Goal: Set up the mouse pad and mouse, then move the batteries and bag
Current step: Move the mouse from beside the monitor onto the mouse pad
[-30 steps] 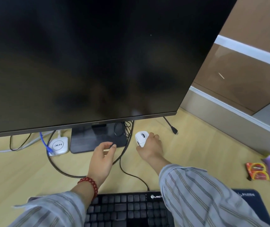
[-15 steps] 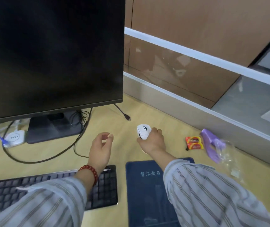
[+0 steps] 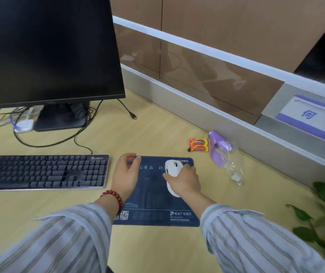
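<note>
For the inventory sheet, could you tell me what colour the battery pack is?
The battery pack is red with yellow, seen in the head view.

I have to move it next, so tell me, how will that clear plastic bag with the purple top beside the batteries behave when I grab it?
The clear plastic bag with the purple top looks crumpled and thin, so it will probably sag and fold rather than hold shape. It seems nearly empty, likely very light. The small pale item near its bottom may slide inside, so pinching the purple end seems safest.
</note>
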The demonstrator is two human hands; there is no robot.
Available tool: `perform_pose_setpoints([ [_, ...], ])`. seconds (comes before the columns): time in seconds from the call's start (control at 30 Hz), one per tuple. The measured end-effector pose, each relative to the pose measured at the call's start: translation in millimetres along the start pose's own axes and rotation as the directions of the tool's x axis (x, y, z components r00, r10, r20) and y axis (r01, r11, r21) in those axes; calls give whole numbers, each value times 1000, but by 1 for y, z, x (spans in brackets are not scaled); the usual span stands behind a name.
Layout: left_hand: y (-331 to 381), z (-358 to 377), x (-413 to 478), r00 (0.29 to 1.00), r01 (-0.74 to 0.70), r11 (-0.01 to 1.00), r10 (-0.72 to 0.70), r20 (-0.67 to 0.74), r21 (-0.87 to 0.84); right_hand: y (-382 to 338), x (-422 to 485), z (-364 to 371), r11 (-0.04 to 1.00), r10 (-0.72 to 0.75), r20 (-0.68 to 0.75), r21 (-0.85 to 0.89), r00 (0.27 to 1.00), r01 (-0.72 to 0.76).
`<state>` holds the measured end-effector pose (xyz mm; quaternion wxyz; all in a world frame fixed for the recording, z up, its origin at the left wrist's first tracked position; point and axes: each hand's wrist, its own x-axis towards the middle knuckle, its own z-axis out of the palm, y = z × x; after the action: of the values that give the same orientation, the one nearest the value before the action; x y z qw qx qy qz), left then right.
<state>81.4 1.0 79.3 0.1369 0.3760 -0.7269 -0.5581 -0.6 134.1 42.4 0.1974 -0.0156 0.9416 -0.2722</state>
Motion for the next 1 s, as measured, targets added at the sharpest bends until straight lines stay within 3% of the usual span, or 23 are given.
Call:
perform_pose_setpoints([
  [0.27,-17,-13,-28,997,57,998,-57,-44,-6,3,-19,40,1000,10,63,-20,998,-9],
  [0.73,-62,-31,-33,985,158,987,-159,-68,-13,-5,-1,95,986,-29,-35,-163,999,23],
  [1.0,-35,-18,-7,995,86,996,-85,-44,28,-6,29,51,997,-23,-67,-78,997,18],
])
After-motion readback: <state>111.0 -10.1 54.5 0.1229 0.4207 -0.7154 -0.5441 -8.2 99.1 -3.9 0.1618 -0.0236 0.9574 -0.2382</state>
